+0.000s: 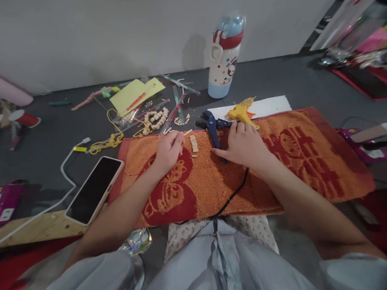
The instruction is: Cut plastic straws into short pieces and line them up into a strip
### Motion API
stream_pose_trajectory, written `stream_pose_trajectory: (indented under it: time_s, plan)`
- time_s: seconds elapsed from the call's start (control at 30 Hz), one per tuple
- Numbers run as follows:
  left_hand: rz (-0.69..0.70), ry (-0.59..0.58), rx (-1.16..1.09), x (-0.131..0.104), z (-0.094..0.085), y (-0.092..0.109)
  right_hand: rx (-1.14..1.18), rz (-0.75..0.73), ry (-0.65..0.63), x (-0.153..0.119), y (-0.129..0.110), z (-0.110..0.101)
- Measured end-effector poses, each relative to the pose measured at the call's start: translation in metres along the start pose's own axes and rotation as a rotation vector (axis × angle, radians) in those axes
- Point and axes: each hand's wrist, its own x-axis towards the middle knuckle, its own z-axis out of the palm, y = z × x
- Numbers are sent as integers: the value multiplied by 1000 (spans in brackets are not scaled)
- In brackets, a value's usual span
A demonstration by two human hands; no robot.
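Observation:
My left hand (pixel 170 151) rests over the left part of an orange and red towel (pixel 211 182), its fingers curled together; whatever they may pinch is hidden. Just right of it lies a short column of small wooden pieces (pixel 194 144). My right hand (pixel 247 143) is palm down with the thumb stretched out to the left. Its fingertips reach the yellow glue gun (pixel 241 111) and cover part of it; they do not visibly wrap round it. Beside the thumb lie blue-handled pliers (pixel 212 128). A black cord (pixel 235 192) runs from under my right hand to the towel's front edge.
A bottle (pixel 224 66) stands at the back. Behind my left hand are a beaded wooden string (pixel 157 120), yellow cord (pixel 106 142), yellow paper (pixel 136 95) and thin plastic tubes. A phone (pixel 94 190) and white cable (pixel 66 174) lie left. White card (pixel 271 106) sits behind the towel.

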Motion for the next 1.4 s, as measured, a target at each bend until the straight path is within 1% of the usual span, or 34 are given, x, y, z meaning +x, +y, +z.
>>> stream_pose_trajectory:
  time_s: [0.1,0.17,0.23,0.3,0.37,0.43,0.53,0.6,0.67,0.83,0.97,1.03,1.13,1.33,1.4]
  plan:
    - [71,-5,137,-2,0,5,1,-19,-45,4,-1,-14]
    - [127,-26,218,-5,0,8,50,-69,-61,7,-4,-27]
    - [175,-53,264,-8,1,10,192,-136,-48,11,-10,-38]
    - [201,-72,269,-10,2,11,432,-208,-77,15,-17,-44]
    - [200,-78,257,-12,3,11,649,-229,-108,18,-22,-44]
    - [187,-83,252,-12,5,12,866,-214,-144,21,-25,-39]
    - [194,-96,269,-12,6,13,1157,-208,-257,24,-26,-27]
    - [208,-108,287,-12,6,12,1275,-219,-331,25,-25,-21]
    - [217,-131,308,-13,6,12,1312,-248,-374,26,-25,-17]
    - [203,-226,349,-14,5,13,1282,-341,-395,27,-21,-13]
    - [178,-305,294,-13,5,16,1311,-367,-433,26,-20,-10]
    - [189,-327,269,-14,5,17,1333,-364,-439,25,-20,-9]
    - [222,-315,252,-15,7,18,1351,-369,-409,24,-21,-8]
    - [302,-283,252,-18,11,15,1389,-442,-323,23,-23,-2]
    - [306,-263,256,-19,12,14,1393,-444,-310,22,-23,-2]
